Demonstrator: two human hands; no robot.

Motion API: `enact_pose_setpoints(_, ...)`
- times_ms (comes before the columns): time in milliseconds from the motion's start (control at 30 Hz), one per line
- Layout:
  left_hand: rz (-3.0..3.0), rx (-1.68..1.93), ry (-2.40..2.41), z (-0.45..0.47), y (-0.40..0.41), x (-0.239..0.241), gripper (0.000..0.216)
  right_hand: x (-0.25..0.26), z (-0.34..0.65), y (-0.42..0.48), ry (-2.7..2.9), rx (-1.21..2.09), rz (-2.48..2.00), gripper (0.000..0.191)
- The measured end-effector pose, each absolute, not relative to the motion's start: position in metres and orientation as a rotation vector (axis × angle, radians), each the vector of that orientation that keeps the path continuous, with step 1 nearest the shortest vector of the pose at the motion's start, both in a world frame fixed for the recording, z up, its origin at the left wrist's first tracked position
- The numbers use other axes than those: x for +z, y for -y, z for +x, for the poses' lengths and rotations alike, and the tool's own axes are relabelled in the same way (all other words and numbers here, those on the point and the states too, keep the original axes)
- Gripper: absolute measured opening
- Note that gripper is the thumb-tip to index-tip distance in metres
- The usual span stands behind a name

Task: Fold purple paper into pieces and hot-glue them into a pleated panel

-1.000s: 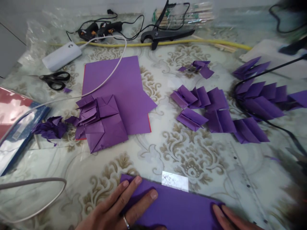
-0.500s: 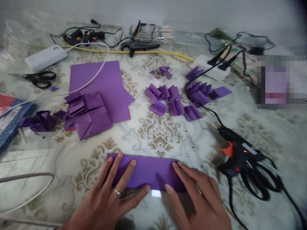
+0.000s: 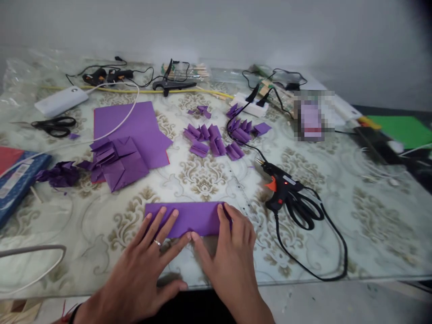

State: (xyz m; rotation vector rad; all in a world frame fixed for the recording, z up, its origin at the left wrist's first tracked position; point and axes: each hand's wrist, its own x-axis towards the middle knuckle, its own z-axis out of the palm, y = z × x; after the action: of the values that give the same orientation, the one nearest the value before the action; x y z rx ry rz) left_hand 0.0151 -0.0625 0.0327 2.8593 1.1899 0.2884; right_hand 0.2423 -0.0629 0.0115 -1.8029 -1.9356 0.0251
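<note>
A folded strip of purple paper (image 3: 199,218) lies flat near the front of the table. My left hand (image 3: 143,254) rests on its left part with the fingers spread, a ring on one of them. On the right end, my right hand (image 3: 232,247) lies with its fingertips at the upper edge and its thumb at the lower edge, close to the left hand's fingers. Beyond the strip stand several small folded purple paper pieces (image 3: 216,141). Back left, a folded purple paper piece (image 3: 123,164) lies over larger purple sheets (image 3: 126,114).
A glue gun (image 3: 278,184) with a lit red light lies to the right, beside black-handled scissors (image 3: 303,211). Other scissors (image 3: 56,126), a white power bank (image 3: 60,102) and crumpled purple paper (image 3: 59,174) are at left. A power strip (image 3: 249,105) sits behind; cables cross the table.
The view has tilted up and turned right, showing more of the table's right side and front edge. My right hand's thumb has moved left along the strip's lower edge, towards my left hand.
</note>
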Motion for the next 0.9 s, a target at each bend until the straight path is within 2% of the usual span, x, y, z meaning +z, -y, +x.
enact_pose_setpoints(133,2.881,0.288,-1.158,0.016,0.07,0.033,0.077,0.009,0.238,0.063,1.901,0.022,-1.809,0.077)
enact_pose_setpoints(433,2.85,0.306,-1.215,0.022,0.077,0.032,0.079,0.008,0.23,0.063,1.87,-0.001,-1.845,0.072)
enact_pose_setpoints(900,2.814,0.305,-1.287,0.006,0.09,0.029,0.079,0.014,0.259,0.07,1.993,0.063,-1.907,0.039)
